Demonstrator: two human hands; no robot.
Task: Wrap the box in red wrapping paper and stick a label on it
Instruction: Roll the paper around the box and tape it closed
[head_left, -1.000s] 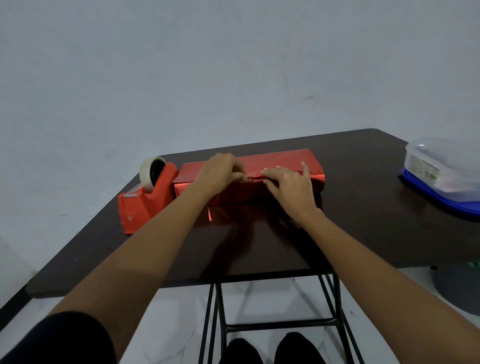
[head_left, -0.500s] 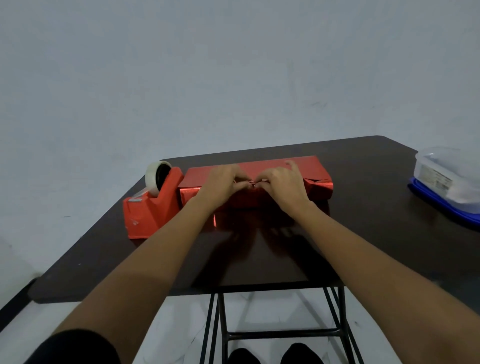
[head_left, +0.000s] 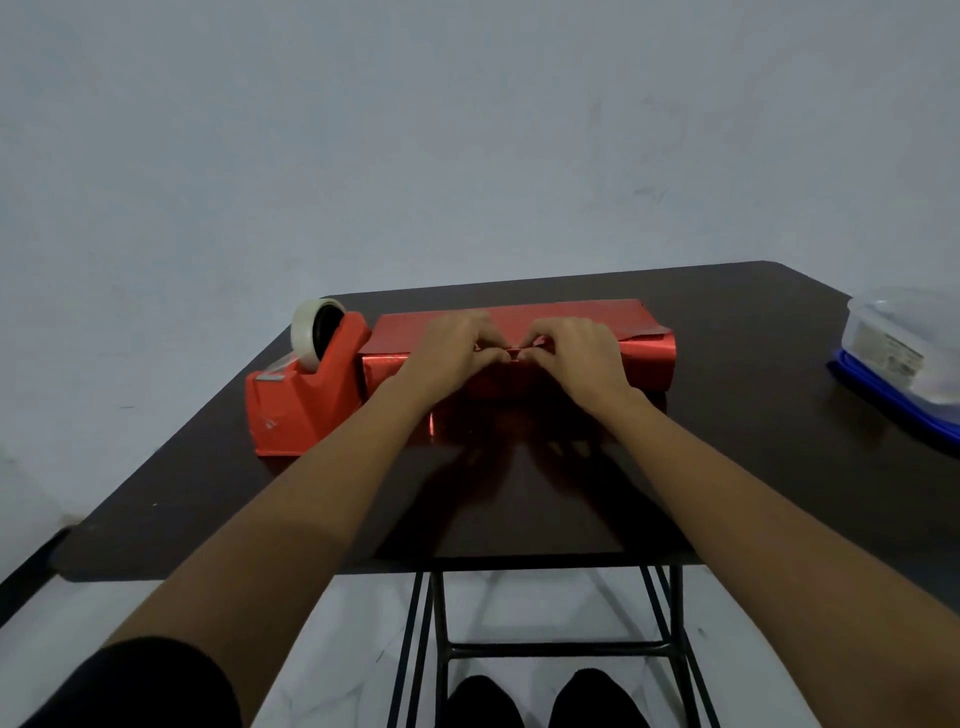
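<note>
A long box covered in shiny red wrapping paper (head_left: 644, 358) lies across the far middle of the dark table (head_left: 753, 415). My left hand (head_left: 452, 353) and my right hand (head_left: 582, 358) rest on its near top edge, side by side. Their fingertips meet at the middle of the box and pinch the paper's edge there. A flap of the red paper lies flat on the table in front of the box, under my wrists. No label is in sight.
A red tape dispenser (head_left: 306, 384) with a roll of clear tape stands against the box's left end. A clear plastic container on a blue lid (head_left: 904, 358) sits at the table's right edge. The near table edge runs below my forearms.
My right hand slid left from a flat hold on the box until its fingertips met my left hand's at the middle. Both hands now pinch the paper edge.
</note>
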